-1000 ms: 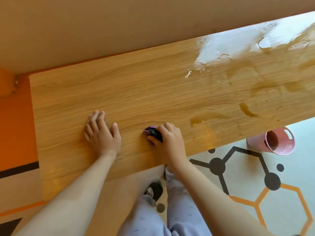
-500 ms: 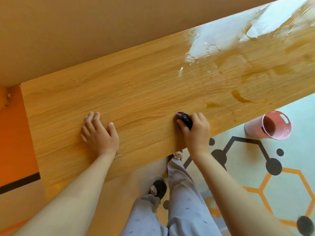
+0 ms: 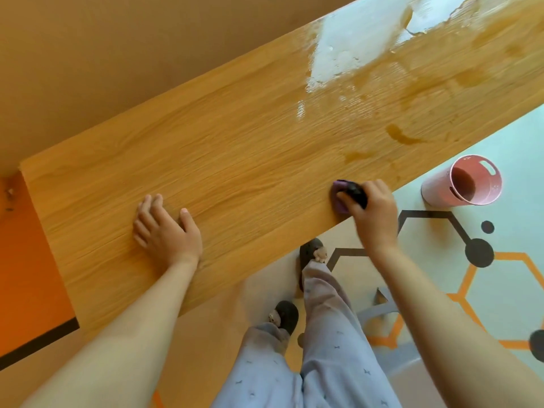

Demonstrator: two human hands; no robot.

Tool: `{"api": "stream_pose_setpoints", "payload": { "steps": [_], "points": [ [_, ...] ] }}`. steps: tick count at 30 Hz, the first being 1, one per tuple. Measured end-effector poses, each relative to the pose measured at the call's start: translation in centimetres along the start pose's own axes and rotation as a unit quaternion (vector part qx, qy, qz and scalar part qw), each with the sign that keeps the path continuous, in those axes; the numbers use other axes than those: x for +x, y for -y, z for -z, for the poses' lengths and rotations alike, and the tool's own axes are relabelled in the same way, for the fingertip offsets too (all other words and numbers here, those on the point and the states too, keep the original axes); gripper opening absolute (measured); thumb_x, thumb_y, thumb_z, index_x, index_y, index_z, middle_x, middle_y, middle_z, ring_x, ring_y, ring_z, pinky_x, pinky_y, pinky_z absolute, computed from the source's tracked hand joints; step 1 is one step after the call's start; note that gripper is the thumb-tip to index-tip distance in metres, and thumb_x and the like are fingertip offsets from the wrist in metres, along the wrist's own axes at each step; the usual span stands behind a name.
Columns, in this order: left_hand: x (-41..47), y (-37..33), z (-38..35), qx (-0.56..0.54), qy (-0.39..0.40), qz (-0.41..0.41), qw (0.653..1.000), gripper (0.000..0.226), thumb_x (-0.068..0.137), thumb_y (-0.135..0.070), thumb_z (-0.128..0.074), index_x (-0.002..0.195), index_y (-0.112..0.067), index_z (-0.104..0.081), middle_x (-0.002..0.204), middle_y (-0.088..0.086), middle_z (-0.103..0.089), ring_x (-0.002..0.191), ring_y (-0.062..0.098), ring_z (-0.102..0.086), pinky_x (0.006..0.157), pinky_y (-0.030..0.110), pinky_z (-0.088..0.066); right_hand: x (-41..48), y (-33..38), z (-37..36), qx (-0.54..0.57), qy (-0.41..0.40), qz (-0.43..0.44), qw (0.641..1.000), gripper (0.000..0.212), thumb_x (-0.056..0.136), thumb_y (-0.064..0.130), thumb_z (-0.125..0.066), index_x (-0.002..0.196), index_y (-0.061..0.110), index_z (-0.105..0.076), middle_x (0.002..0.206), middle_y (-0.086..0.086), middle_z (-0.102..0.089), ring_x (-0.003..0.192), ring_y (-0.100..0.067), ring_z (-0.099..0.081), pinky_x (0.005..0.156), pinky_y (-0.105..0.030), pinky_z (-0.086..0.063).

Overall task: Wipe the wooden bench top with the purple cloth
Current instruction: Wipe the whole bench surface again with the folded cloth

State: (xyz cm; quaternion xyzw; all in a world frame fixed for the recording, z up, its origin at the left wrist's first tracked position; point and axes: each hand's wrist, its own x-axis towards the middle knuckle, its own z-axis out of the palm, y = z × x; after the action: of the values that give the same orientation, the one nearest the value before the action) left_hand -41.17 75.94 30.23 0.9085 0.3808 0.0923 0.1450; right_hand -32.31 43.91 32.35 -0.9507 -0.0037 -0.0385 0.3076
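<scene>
Shifted rightward along the near edge since earlier: right hand (image 3: 371, 212), fingers curled around purple cloth (image 3: 341, 198) on wooden bench top (image 3: 235, 148). Left hand (image 3: 164, 228): flat, fingers straight, unmoved. Wet patches (image 3: 338, 57): far edge.

The single head-worn camera looked forward and steeply down from the person's own eye level. It faced the wooden bench top (image 3: 235, 148), which crossed the frame diagonally from lower left to upper right. Both forearms entered from the bottom edge, placing the left hand (image 3: 167, 231) and right hand (image 3: 374, 210) close to the lens. The wide angle also took in the wall (image 3: 117, 54) behind, the person's legs (image 3: 323, 363) and the floor (image 3: 500, 275).
</scene>
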Motion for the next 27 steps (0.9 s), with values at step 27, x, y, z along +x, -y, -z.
{"api": "stream_pose_setpoints", "payload": {
  "steps": [27],
  "points": [
    [-0.1,0.0,0.1,0.009,0.017,-0.010,1.000,0.052,0.092,-0.032,-0.046,0.139,-0.010,-0.040,0.151,0.011,-0.033,0.140,0.032,-0.025,0.113,0.050,-0.017,-1.3,-1.1,1.6,0.016,0.050,-0.001,0.999,0.027,0.081,0.028,-0.071,0.081,0.004,-0.059,0.079,-0.008,-0.051,0.074,-0.026,-0.050,0.063,-0.030,-0.032]
  ]
}}
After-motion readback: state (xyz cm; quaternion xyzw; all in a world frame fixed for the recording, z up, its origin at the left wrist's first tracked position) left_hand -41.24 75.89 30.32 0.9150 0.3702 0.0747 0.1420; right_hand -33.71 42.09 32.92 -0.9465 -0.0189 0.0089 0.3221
